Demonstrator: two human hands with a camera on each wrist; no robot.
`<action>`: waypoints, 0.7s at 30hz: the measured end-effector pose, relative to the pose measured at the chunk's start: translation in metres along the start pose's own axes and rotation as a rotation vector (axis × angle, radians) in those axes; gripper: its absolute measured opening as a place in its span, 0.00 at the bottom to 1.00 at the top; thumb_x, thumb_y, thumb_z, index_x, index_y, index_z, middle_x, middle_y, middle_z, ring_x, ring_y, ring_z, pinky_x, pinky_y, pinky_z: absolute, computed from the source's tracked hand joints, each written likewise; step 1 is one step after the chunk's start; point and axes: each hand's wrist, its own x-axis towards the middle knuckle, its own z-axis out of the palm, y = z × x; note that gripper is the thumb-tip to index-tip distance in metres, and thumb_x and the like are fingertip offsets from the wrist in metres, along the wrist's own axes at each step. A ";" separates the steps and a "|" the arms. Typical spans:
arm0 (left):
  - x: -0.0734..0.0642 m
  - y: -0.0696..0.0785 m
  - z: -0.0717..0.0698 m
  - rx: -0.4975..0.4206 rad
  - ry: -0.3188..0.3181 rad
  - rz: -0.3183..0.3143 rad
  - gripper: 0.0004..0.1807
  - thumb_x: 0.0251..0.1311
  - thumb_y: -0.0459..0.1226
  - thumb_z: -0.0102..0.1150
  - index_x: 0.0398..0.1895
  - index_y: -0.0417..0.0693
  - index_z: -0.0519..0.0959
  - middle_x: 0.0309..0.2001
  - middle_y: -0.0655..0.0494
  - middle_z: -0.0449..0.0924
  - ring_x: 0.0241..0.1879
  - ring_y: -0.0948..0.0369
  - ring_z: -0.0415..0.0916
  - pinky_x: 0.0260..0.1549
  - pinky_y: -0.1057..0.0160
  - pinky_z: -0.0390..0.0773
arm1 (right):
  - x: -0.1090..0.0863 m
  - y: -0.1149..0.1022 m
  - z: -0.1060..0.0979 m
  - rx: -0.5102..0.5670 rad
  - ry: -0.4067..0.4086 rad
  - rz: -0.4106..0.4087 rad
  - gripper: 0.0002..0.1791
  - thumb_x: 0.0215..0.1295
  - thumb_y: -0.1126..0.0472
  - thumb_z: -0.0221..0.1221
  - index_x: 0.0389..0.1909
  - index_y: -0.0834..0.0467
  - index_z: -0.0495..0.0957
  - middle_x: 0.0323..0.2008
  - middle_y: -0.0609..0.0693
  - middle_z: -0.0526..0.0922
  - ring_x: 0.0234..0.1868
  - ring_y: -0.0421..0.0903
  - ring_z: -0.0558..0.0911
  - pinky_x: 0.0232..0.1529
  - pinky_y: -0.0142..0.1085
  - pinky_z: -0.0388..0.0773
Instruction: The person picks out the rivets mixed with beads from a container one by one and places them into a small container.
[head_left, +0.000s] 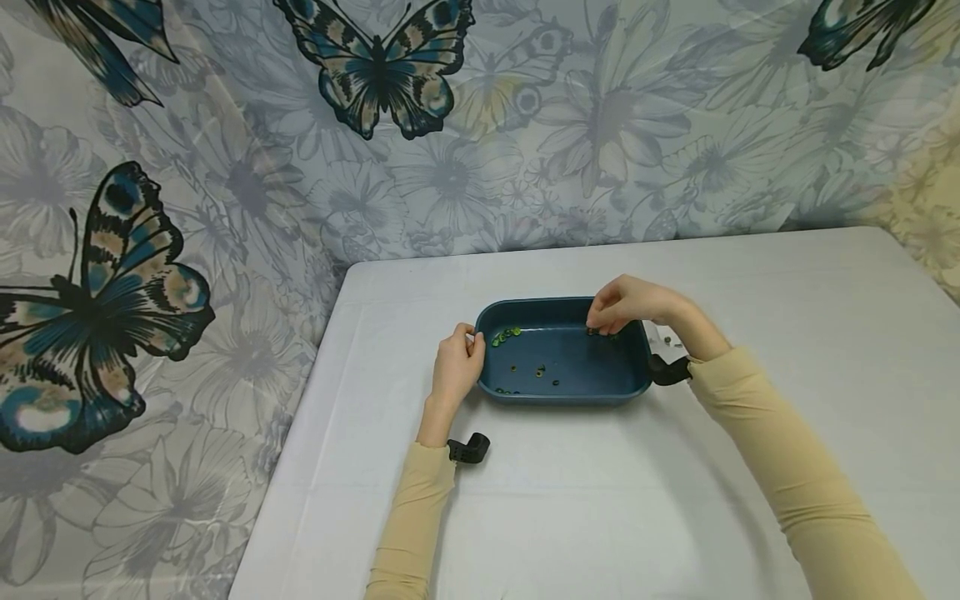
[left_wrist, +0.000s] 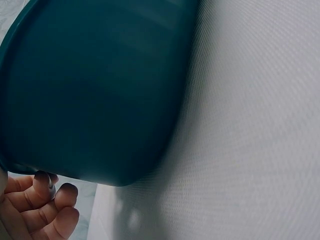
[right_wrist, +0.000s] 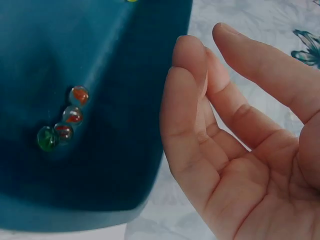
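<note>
A dark blue rectangular dish (head_left: pixel 577 398) stands on the table with glass marbles inside. My left hand (head_left: pixel 459 360) grips its left rim; in the left wrist view curled fingers (left_wrist: pixel 42 202) show at the dish's edge. Above the far right corner is my right hand (head_left: pixel 628 302), its fingers loosely bent and the thumb apart, nothing visible between them. In the right wrist view, orange-and-clear marbles (right_wrist: pixel 73 115) and a green marble (right_wrist: pixel 47 139) line up in the dish near that hand. Green marbles (head_left: pixel 516 332) gather at the far left corner. Other small marbles (head_left: pixel 540 372) lie scattered mid-left.
A white cloth covers the table (head_left: pixel 570 500). Some small things (head_left: pixel 667 340) lie on it just right of the dish, partly behind the right wrist. Behind the table hangs a butterfly-patterned curtain (head_left: pixel 450 183). Each wrist wears a black camera mount (head_left: pixel 469 448).
</note>
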 end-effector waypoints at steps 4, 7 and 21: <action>0.000 0.000 0.000 0.003 0.000 -0.001 0.12 0.66 0.36 0.48 0.43 0.35 0.75 0.13 0.58 0.63 0.11 0.64 0.60 0.13 0.68 0.61 | 0.002 -0.001 0.003 -0.006 -0.006 -0.006 0.13 0.62 0.63 0.58 0.38 0.71 0.77 0.35 0.60 0.81 0.36 0.55 0.80 0.42 0.47 0.76; 0.000 0.000 0.000 0.003 -0.001 -0.003 0.12 0.66 0.36 0.47 0.43 0.35 0.75 0.13 0.58 0.63 0.11 0.64 0.59 0.13 0.68 0.61 | 0.003 -0.002 0.004 -0.007 -0.009 -0.008 0.13 0.62 0.63 0.58 0.38 0.71 0.78 0.35 0.61 0.81 0.36 0.55 0.80 0.42 0.47 0.76; 0.001 0.000 0.000 0.011 -0.001 -0.012 0.12 0.66 0.37 0.48 0.42 0.35 0.75 0.13 0.58 0.64 0.11 0.64 0.60 0.13 0.68 0.61 | 0.013 -0.002 0.010 -0.007 -0.038 0.000 0.11 0.61 0.64 0.58 0.37 0.70 0.77 0.33 0.57 0.80 0.34 0.50 0.81 0.44 0.48 0.76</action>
